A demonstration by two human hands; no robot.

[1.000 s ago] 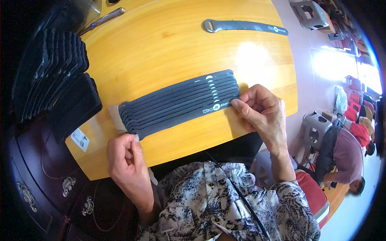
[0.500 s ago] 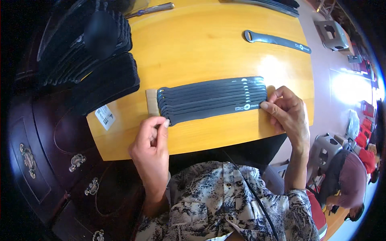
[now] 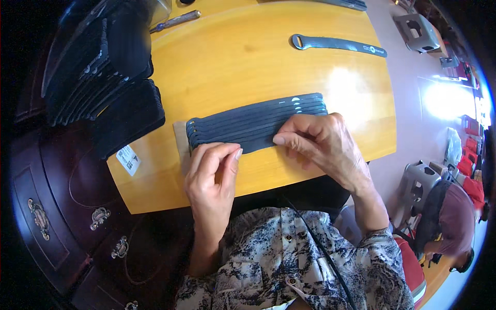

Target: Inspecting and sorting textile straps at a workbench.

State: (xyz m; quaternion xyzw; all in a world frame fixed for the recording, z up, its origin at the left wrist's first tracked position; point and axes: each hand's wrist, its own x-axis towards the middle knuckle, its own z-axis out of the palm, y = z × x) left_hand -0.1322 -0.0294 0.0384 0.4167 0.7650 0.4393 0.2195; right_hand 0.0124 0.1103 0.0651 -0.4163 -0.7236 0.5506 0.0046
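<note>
A row of dark grey straps (image 3: pixel 253 120) lies overlapped like a fan on the yellow table, rounded loop ends at the left. My left hand (image 3: pixel 211 181) pinches the nearest strap's lower edge, thumb against forefinger. Farther along that same edge, the thumb and forefinger of my right hand (image 3: pixel 328 147) are closed on the strap; the hand covers the printed end. A tan strip (image 3: pixel 181 138) shows beneath the loop ends. One separate strap (image 3: pixel 338 45) with a round hole at its left end rests farther back.
Stacks of black straps (image 3: pixel 132 111) fill the left side, beside a white label (image 3: pixel 128 159). A slim-handled tool (image 3: pixel 178 21) lies at the back left. More straps (image 3: pixel 346 4) sit at the far edge. Grey stools (image 3: pixel 417 32) and another person (image 3: pixel 449 219) are off to the right.
My right hand has moved left from the straps' right end to the middle of the near edge. My left hand has slid right along it. The whole view has shifted slightly.
</note>
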